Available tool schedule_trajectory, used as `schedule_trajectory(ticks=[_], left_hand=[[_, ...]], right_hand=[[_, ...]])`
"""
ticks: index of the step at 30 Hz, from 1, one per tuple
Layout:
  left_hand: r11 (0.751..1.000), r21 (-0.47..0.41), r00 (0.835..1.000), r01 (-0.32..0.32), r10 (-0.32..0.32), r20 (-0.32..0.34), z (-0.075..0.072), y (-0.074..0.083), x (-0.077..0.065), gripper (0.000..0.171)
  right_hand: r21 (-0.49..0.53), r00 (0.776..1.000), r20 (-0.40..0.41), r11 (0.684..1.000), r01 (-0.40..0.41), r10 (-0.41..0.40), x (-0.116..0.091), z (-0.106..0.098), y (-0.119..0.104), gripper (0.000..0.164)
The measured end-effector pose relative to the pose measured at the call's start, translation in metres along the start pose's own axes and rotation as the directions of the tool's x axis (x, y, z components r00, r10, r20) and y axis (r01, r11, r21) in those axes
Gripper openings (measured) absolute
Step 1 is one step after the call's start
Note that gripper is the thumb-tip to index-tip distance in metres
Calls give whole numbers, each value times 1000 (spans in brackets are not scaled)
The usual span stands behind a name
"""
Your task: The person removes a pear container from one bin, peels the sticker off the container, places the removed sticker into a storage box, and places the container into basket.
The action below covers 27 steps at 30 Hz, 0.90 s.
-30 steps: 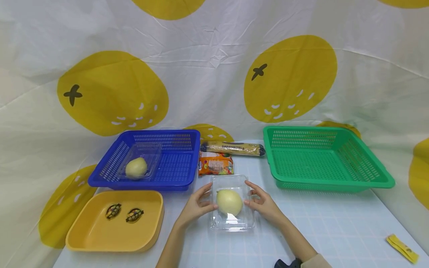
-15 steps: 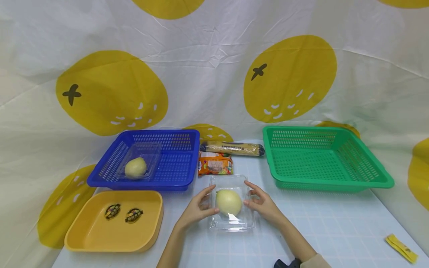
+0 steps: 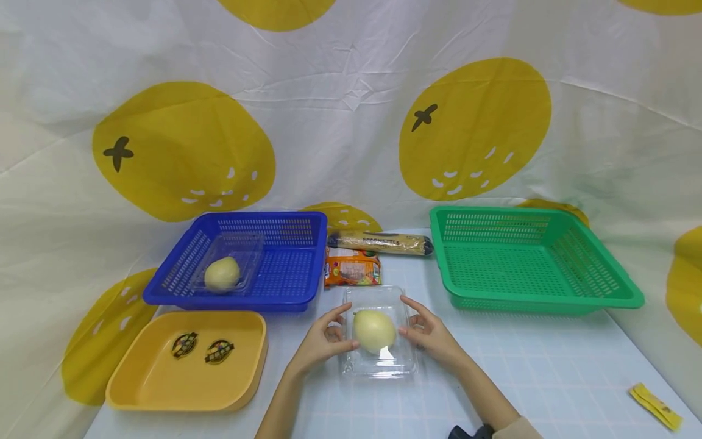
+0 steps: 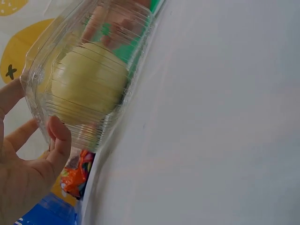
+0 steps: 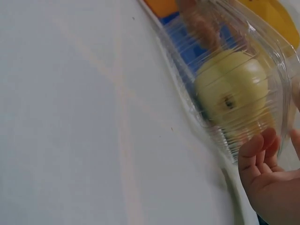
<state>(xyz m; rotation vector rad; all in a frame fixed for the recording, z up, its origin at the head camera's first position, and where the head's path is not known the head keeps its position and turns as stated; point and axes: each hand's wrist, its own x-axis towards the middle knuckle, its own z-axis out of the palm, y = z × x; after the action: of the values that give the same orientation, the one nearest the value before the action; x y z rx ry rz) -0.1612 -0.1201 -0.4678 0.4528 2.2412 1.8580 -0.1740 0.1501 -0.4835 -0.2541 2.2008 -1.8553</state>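
Observation:
A clear plastic clamshell box (image 3: 378, 369) lies at the table's middle, with a pale yellow pear (image 3: 375, 331) inside under the clear plastic. On its left side my left hand (image 3: 323, 341) grips the box, index finger toward the far corner and thumb lower down. My right hand (image 3: 430, 338) holds the opposite side in much the same way. The left wrist view has the left fingers (image 4: 60, 140) bent against the ribbed box wall. From the right wrist, the right fingertips (image 5: 253, 147) sit at the wall, and the pear's dark end shows through the plastic.
Behind the box lie an orange snack packet (image 3: 353, 270) and a spaghetti pack (image 3: 384, 242). A blue basket (image 3: 287, 268) at left holds another boxed pear (image 3: 222, 274). Nearer stands a yellow tray (image 3: 181, 390); at right are a green basket (image 3: 504, 274) and a small yellow packet (image 3: 655, 406).
My left fingers have shifted slightly right and nearer along the box's left side. The glare on the lid has moved a little; the box and right hand stay almost in place.

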Motion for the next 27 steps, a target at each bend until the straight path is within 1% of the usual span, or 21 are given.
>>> schedule_trajectory(ticks=[4, 7, 10, 16, 19, 22, 25, 27], left_hand=[[999, -41, 1000, 24, -24, -2, 0, -1, 0, 77], [998, -55, 999, 40, -41, -7, 1, -1, 0, 78], [997, -66, 999, 47, -48, -5, 1, -1, -1, 79], [996, -65, 998, 60, -61, -11, 1, -3, -1, 81], [996, -72, 998, 56, -57, -17, 0, -4, -1, 82], [994, -97, 999, 41, -43, -13, -1, -5, -3, 78], [992, -117, 999, 49, -50, -1, -4, -6, -6, 71], [992, -112, 999, 50, -49, 9, -6, -7, -8, 65]], right_hand=[[20, 1000, 5, 1000, -17, 17, -1, 0, -3, 70], [25, 1000, 9, 1000, -18, 18, -2, -1, -4, 71], [39, 1000, 18, 999, -5, 4, -4, -2, -4, 72], [62, 996, 80, 997, 37, -42, -9, -7, 0, 78], [68, 995, 90, 997, 42, -48, -10, -7, 0, 78], [71, 997, 77, 997, 24, -29, -10, -7, 0, 77], [75, 998, 68, 997, -6, 1, -12, -5, 0, 75], [84, 998, 65, 996, -23, 17, -13, -5, 0, 74]])
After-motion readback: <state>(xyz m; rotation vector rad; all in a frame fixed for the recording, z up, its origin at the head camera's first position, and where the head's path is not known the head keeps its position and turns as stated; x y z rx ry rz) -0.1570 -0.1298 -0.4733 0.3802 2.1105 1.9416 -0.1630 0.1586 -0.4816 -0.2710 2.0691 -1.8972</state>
